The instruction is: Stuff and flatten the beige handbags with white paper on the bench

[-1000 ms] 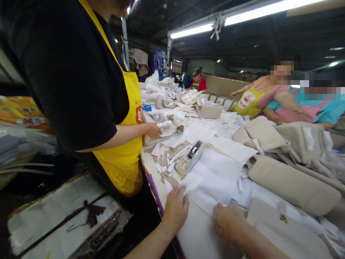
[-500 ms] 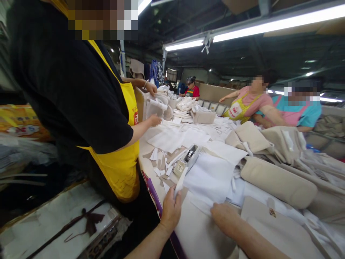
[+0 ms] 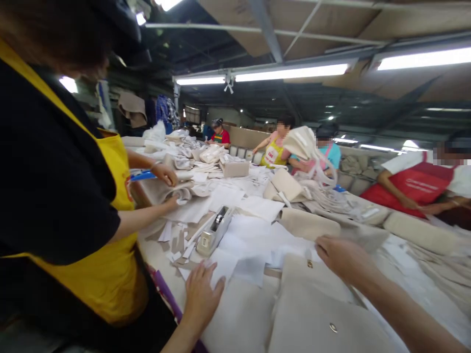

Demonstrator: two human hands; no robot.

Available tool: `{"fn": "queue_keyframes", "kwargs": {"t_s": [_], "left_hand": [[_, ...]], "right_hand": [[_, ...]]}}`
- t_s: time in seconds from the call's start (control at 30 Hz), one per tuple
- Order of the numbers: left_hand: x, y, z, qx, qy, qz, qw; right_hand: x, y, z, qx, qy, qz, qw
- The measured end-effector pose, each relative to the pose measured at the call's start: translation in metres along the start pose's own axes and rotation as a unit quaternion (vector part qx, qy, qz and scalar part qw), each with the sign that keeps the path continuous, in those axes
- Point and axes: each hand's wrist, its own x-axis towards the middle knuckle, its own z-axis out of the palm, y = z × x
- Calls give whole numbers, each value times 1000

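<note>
Table (image 3: 239,314) fills the view from 6 to 12 o'clock, heaped with beige and white goods. At 9 o'clock a co-worker in a yellow apron (image 3: 110,264) stands against its edge, both hands on folded beige cloth; more people work along the far side from 12 to 3 o'clock.

Nearest, at 5 o'clock, lies a beige bag (image 3: 324,318) with a metal snap. Beyond it, at 1 o'clock, sits a long beige pad (image 3: 309,223). White sheets (image 3: 253,235) spread over the middle. A tape dispenser (image 3: 213,233) stands at 11 o'clock among paper scraps.

The left hand (image 3: 200,294), at 7 o'clock, lies open and flat, its fingertips pressing the near corner of a white sheet (image 3: 224,262). The right hand (image 3: 338,255), at 3 o'clock, hovers palm-down over the far edge of the bag, just short of the pad; whether it grips anything I cannot tell.

The work in hand looks like the gathering of parts: one hand pins the sheet, the other reaches among the beige pieces. A next move would call for the right fingers to close on a single piece without dragging the loose sheets, while the left keeps its sheet flat
</note>
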Motion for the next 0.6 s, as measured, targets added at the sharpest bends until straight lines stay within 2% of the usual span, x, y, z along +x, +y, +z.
{"fn": "queue_keyframes", "kwargs": {"t_s": [0.07, 0.13, 0.2, 0.3, 0.4, 0.47, 0.53, 0.6], "left_hand": [[10, 34, -25, -54, 76, 74, 993], [19, 77, -46, -100, 74, 190, 974], [28, 119, -55, -119, 4, 281, 952], [37, 165, -38, -103, -131, 338, 926], [35, 184, -12, -68, -220, 385, 894], [27, 186, -6, -51, -255, 411, 874], [18, 185, -14, -51, -294, 413, 860], [14, 187, -30, -62, -348, 407, 842]], "right_hand": [[-30, 10, -3, -11, 12, -8, 1000], [-60, 15, 1, -11, 22, -36, 999], [-87, 16, 9, -1, 38, -52, 998], [-121, 19, 23, 18, 76, -61, 995], [-148, 22, 38, 38, 116, -75, 990], [-163, 24, 47, 51, 140, -76, 986], [-175, 27, 55, 60, 154, -78, 983], [-184, 30, 61, 68, 165, -92, 980]]}}
